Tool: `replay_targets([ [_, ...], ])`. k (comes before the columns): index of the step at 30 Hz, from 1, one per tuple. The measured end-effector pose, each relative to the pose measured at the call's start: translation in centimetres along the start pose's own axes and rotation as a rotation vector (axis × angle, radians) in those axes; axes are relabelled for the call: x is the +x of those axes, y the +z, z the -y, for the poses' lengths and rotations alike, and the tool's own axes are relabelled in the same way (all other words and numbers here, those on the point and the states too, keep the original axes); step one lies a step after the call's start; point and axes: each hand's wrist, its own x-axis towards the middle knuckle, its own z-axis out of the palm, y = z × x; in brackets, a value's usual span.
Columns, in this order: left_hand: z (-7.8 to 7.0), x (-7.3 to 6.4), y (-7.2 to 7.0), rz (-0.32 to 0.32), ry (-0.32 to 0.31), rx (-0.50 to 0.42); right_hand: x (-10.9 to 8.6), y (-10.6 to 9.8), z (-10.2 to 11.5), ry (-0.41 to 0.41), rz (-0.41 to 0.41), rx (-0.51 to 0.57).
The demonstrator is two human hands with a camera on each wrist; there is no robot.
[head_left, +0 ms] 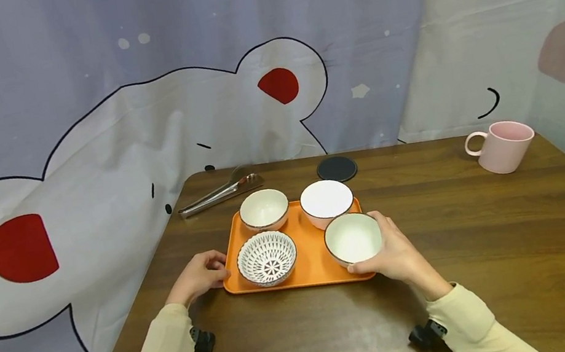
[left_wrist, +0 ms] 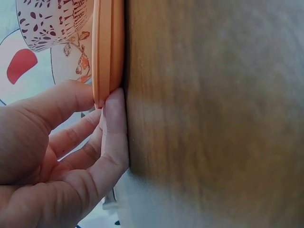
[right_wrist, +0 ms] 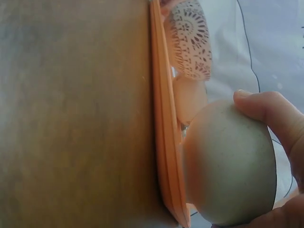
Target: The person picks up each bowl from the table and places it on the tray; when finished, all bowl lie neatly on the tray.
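Observation:
An orange tray [head_left: 310, 257] lies on the table with several bowls on it. My left hand [head_left: 202, 274] pinches the tray's left edge; in the left wrist view the thumb lies against the rim and a finger is under it. My right hand [head_left: 397, 251] grips a pale green bowl [head_left: 353, 239] at the tray's front right, thumb and fingers on its sides. At the front left sits a black-and-white patterned bowl [head_left: 267, 259]. Behind it is a cream bowl [head_left: 264, 209], and to that one's right a white bowl [head_left: 326, 200]. Whether the gripped bowl touches the tray, I cannot tell.
Metal tongs [head_left: 221, 195] lie at the table's back left. A dark round coaster [head_left: 337, 169] is behind the tray. Toward the back right stands a pink mug [head_left: 504, 147], its handle pointing left. A printed curtain [head_left: 228, 116] hangs behind the wooden table [head_left: 499, 264].

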Motion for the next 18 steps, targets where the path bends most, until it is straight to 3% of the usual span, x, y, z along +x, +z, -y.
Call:
replay_targets([
  [12,0.1,0.1,0.2,0.002,0.014,0.006,0.3,2.4,0.7,-0.016,0.016,0.037],
  [18,0.3,0.0,-0.1,-0.011,0.015,0.015,0.6,3.2,1.3,-0.05,0.084,0.028],
])
